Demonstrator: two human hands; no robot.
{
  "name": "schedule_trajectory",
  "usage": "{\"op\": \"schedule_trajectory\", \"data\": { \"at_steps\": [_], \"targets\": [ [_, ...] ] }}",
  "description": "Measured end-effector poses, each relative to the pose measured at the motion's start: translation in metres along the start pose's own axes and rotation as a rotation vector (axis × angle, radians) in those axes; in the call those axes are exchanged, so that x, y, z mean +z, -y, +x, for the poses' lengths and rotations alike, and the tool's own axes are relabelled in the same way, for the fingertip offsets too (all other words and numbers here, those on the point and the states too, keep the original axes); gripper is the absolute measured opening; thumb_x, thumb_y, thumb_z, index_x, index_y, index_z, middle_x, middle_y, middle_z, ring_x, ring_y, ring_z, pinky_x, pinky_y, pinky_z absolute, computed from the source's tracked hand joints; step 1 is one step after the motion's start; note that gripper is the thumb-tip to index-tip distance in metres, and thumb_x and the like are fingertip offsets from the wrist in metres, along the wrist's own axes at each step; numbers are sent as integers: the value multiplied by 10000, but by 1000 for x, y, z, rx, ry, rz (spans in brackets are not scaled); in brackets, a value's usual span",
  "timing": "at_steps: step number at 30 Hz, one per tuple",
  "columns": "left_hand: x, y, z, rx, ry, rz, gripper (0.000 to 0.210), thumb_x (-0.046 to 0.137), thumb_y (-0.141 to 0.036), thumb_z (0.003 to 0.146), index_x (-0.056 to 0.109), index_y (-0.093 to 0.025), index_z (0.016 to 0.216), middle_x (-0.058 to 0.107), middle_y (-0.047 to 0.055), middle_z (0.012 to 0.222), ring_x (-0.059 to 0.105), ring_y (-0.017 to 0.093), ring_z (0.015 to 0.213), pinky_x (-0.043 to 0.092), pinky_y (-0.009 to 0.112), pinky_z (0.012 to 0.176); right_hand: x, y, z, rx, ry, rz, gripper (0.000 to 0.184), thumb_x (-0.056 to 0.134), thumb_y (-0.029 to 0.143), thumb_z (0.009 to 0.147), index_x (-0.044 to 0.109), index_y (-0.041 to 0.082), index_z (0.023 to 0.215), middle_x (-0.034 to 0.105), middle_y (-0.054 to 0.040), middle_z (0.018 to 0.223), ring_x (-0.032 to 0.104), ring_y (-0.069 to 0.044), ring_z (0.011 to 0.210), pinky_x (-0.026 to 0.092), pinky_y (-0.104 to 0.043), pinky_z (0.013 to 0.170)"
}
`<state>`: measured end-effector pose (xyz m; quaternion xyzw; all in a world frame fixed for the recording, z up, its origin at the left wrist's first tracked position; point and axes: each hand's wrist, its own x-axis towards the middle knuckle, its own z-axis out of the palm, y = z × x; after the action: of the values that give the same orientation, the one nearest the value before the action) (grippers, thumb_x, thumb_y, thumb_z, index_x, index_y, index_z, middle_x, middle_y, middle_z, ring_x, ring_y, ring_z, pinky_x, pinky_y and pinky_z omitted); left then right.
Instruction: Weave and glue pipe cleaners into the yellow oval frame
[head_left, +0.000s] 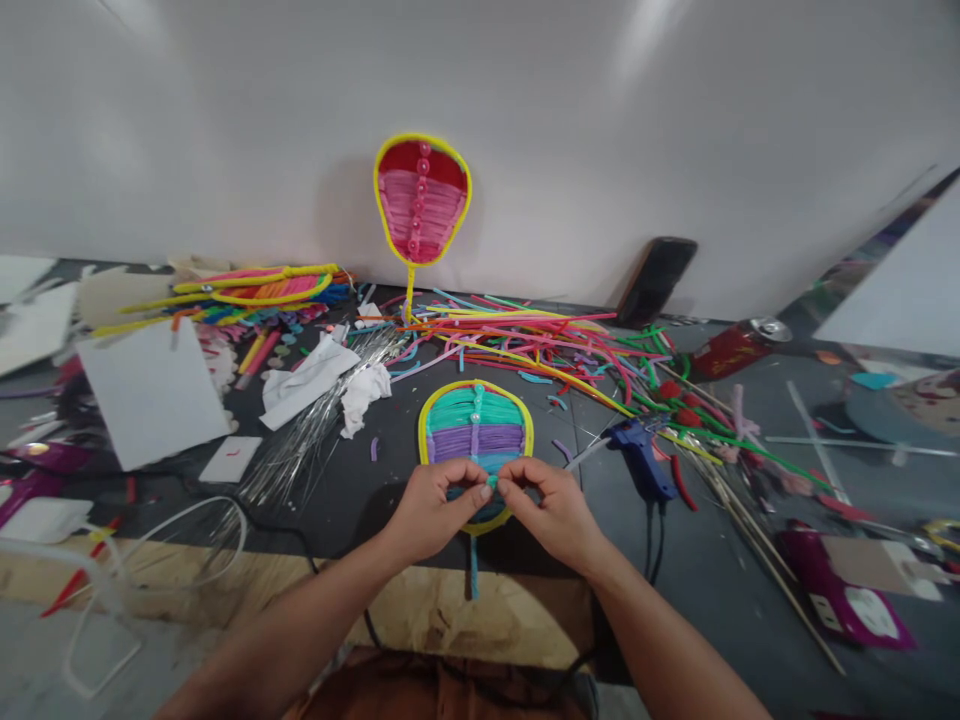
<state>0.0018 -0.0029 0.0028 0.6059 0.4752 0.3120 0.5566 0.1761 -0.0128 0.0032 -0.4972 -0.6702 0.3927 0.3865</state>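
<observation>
A fan-shaped pipe-cleaner piece (457, 412) with a yellow rim and teal, purple and blue bands lies on the dark table in front of me. Pearl-like beads (475, 417) run down its middle, and a blue stem (474, 570) hangs toward the table's front edge. Over its lower half, my left hand (442, 505) pinches a tiny green piece (493, 481) between thumb and forefinger. My right hand (551, 510) is closed in a pinch on that same piece from the other side. Its exact kind is too small to make out. Both hands cover part of the blue band.
A pink and red fan (421, 210) leans upright at the wall. Loose pipe cleaners (517, 335) spread behind my work. A blue glue gun (643, 460) lies to the right, near a red can (739, 348) and a phone (656, 280). Silver wires (307, 430) and crumpled paper (311, 380) lie left.
</observation>
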Motion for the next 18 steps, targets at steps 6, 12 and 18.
{"op": "schedule_trajectory", "data": {
  "at_steps": [6, 12, 18],
  "targets": [
    [1, -2, -1, 51, -35, 49, 177, 565, -280, 787, 624, -125, 726, 585, -1, 641, 509, 106, 617, 422, 198, 591, 8, -1, -2, -276, -102, -211, 97, 518, 145, 822, 561, 196, 751, 596, -18, 660, 549, -139, 614, 443, -247, 592],
    [3, -2, 1, 18, -36, -15, 160, 551, -266, 778, 607, -130, 715, 554, -18, 621, 485, 92, 586, 408, 184, 565, 9, 1, -4, -309, -149, -239, 93, 516, 159, 842, 586, 195, 792, 632, -38, 692, 569, -150, 637, 457, -260, 600],
    [-1, -2, 2, 40, -9, 127, 158, 543, -255, 783, 609, -131, 711, 541, -30, 606, 476, 90, 585, 386, 183, 565, 1, 5, -3, -80, -72, -27, 122, 543, 216, 853, 629, 187, 772, 652, -12, 707, 591, -126, 642, 459, -220, 614]
  ]
}}
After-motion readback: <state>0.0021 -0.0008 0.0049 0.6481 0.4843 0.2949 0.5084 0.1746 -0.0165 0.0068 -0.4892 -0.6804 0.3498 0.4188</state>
